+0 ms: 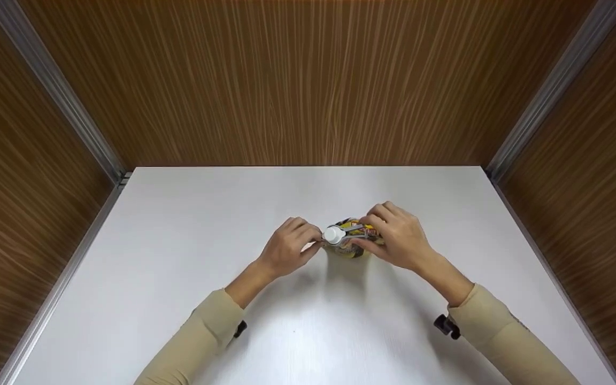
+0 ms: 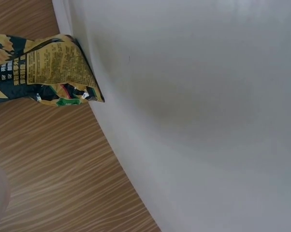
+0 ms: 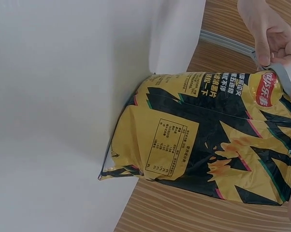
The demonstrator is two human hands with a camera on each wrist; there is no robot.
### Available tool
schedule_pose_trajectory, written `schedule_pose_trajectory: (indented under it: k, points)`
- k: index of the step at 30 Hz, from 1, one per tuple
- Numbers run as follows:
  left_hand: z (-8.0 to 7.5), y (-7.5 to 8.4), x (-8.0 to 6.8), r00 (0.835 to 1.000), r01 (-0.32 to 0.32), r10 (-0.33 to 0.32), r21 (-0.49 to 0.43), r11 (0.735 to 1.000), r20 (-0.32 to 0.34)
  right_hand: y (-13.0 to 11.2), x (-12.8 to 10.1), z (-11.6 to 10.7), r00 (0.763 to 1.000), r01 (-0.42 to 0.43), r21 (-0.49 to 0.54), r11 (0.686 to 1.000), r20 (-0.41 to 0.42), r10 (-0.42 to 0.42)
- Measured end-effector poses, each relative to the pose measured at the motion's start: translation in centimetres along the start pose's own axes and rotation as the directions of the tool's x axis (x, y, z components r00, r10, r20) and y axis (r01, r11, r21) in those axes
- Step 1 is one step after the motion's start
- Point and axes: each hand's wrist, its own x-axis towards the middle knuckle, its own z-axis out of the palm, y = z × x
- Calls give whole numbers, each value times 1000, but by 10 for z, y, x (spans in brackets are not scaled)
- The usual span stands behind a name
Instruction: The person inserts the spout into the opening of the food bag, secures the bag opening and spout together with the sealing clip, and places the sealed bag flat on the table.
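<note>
A yellow and black chip bag (image 1: 352, 241) stands upright on the white table (image 1: 179, 278), near its middle. A grey clip (image 1: 357, 230) with a white round end (image 1: 333, 235) lies across the bag's top. My left hand (image 1: 310, 239) pinches the clip at its white end, from the left. From the right, my right hand (image 1: 370, 231) curls over the bag's top and grips it. The right wrist view shows the bag's (image 3: 208, 135) printed side, with the left hand (image 3: 269, 34) pinching the grey clip (image 3: 282, 73). One bag corner (image 2: 44, 72) shows in the left wrist view.
Wood-grain walls (image 1: 308, 80) close in the table at the back and both sides, with metal strips (image 1: 56, 91) in the corners. Apart from the bag, the table carries nothing. Beige sleeves (image 1: 500, 331) cover both forearms.
</note>
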Motion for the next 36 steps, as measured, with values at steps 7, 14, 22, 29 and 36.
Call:
schedule_pose_trajectory:
  k: [7,14,22,29,36]
  points:
    - [1,2,0,999,29,-28,-7,1000,21,0,0,0,1000,3,3,1000,-4,-3]
    - [3,3,4,998,46,-47,14,999,50,1,0,0,1000,10,4,1000,-9,-10]
    - [1,4,9,992,88,-93,70,994,82,0,-1,-1,1000,24,-12,1000,-14,-24]
    - [2,4,14,987,106,-116,90,990,108,-1,0,-1,1000,18,-21,1000,-9,-19]
    - [1,5,15,985,104,-118,109,989,129,-3,-1,1,1000,15,-13,1000,-10,-15]
